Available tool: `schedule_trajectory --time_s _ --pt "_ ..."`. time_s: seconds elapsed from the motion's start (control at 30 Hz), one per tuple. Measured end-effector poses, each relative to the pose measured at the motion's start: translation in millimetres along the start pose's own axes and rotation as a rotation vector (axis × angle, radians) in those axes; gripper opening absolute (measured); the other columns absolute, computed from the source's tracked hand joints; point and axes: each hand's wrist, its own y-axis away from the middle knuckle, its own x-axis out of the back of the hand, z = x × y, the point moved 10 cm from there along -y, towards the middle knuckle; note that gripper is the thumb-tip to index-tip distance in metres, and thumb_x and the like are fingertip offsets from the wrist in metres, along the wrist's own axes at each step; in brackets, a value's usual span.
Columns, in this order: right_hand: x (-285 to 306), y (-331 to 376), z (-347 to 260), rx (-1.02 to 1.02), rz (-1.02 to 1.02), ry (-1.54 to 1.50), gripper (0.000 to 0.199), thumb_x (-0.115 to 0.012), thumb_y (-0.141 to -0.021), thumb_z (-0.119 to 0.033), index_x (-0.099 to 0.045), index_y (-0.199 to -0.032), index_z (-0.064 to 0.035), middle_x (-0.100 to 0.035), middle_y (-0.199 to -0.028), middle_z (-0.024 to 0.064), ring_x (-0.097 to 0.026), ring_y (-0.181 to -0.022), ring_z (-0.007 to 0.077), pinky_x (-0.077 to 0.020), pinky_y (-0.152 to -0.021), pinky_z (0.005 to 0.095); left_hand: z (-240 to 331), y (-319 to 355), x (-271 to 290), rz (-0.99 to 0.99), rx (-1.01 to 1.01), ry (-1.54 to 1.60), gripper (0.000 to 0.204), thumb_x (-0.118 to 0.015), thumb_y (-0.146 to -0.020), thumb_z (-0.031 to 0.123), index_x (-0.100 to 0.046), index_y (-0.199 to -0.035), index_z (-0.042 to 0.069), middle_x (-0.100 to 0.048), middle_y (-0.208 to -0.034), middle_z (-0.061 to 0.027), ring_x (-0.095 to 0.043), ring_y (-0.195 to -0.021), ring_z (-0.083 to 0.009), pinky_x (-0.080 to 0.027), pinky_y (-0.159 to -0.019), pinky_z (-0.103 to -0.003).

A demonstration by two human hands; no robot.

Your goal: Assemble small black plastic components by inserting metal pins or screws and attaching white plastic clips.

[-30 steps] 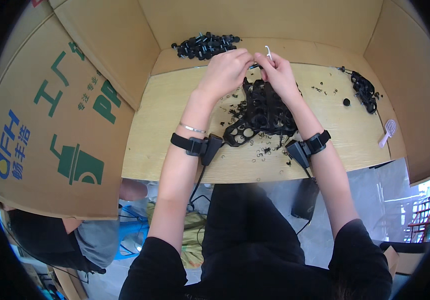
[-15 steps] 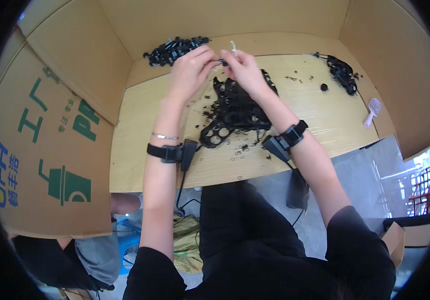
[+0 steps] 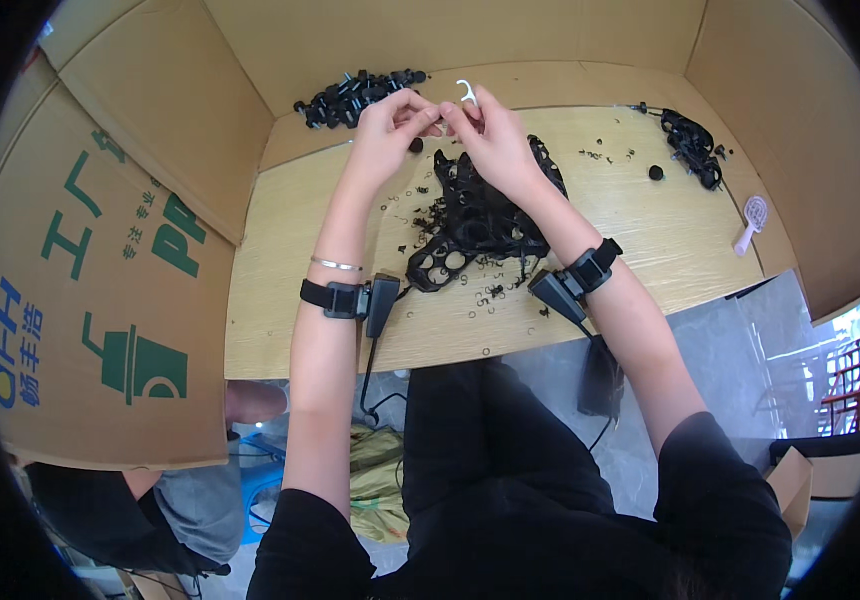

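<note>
Above the far part of the table, my two hands meet fingertip to fingertip. My left hand [image 3: 390,128] is closed in a pinch; whatever its fingers hold is too small to make out. From my right hand [image 3: 495,145], also closed, a small white plastic pick with a forked end [image 3: 467,92] sticks up between the fingers. A round black cap [image 3: 416,146] shows just below my left fingers. Nearer to me lies a heap of black moulded parts with round holes [image 3: 485,205], partly behind my right wrist. Small black scraps and tiny rings lie scattered around it.
A pile of black knobs with metal bolts [image 3: 355,100] sits at the back left. Toward the right are a black tangled bunch of parts [image 3: 690,148], a single black cap [image 3: 656,173] and a lilac hairbrush [image 3: 753,220]. Cardboard walls [image 3: 450,35] enclose the table.
The small black piece between my fingertips no longer shows there; a round black cap now appears below my left fingers. My hands have drawn closer together, and the white pick has turned slightly.
</note>
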Motion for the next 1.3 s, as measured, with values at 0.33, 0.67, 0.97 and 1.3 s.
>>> schedule_trajectory --time_s 0.33,0.67,0.97,1.3 --pt "-12 -4 23 -0.058 -0.054 -0.36 0.021 -0.058 -0.097 -0.008 -0.039 -0.089 -0.0023 -0.048 -0.08 0.0013 -0.06 -0.082 0.011 -0.0501 -0.073 0.0277 3 0 19 0.152 0.025 0.143 0.015 -0.069 -0.089 0.013 -0.069 -0.097 0.0 -0.071 -0.086 -0.0053 -0.066 -0.076 -0.0105 -0.053 -0.069 -0.024" --pt "-10 -1 24 -0.203 -0.12 -0.416 0.017 -0.059 -0.097 -0.018 -0.053 -0.096 -0.0024 -0.065 -0.089 0.0043 -0.062 -0.082 0.0103 -0.0501 -0.078 0.0248 42 5 8 0.091 -0.229 -0.317 0.01 -0.073 -0.082 0.005 -0.069 -0.091 0.001 -0.065 -0.089 -0.0025 -0.064 -0.084 -0.0111 -0.053 -0.072 -0.026" --pt "-13 2 23 -0.193 -0.132 -0.344 0.021 -0.06 -0.097 -0.022 -0.055 -0.097 -0.0014 -0.059 -0.079 0.0006 -0.063 -0.074 0.0096 -0.0491 -0.064 0.0232 70 15 -7 0.114 -0.503 -0.654 0.013 -0.071 -0.079 0.003 -0.064 -0.089 -0.002 -0.063 -0.101 -0.0081 -0.063 -0.092 -0.0215 -0.053 -0.076 -0.032" --pt "-15 1 24 -0.188 -0.206 -0.34 0.024 -0.053 -0.101 -0.026 -0.056 -0.103 -0.0026 -0.062 -0.077 0.0019 -0.057 -0.07 0.0073 -0.0457 -0.064 0.0228 71 14 -16 0.029 -0.529 -0.646 0.011 -0.065 -0.085 0.003 -0.058 -0.093 -0.002 -0.061 -0.106 -0.0094 -0.058 -0.103 -0.0269 -0.049 -0.086 -0.035"
